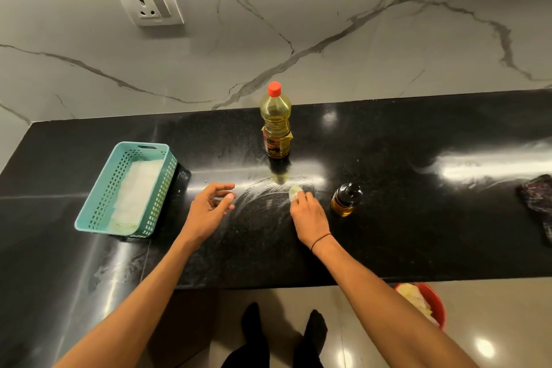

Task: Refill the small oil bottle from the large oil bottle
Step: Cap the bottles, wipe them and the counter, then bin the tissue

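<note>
The right hand [307,212] is pressing a small oily tissue wad [295,191] onto the black granite counter [418,218], wiping a smear in front of the capped, red-topped large yellow oil bottle [275,122]; the left hand [209,209] is hovering open and empty. The black-capped small glass oil bottle [346,199] is standing just right of the wad. Overlapping strokes drawn inward would probably lift the film best.

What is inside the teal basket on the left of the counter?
The teal basket holds a stack of white folded paper or cloth along its floor. Whatever lies under that stack is covered, so I cannot tell if anything else is in there.

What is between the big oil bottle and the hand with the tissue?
Only smeared black counter between big oil bottle and right hand, head view.
</note>
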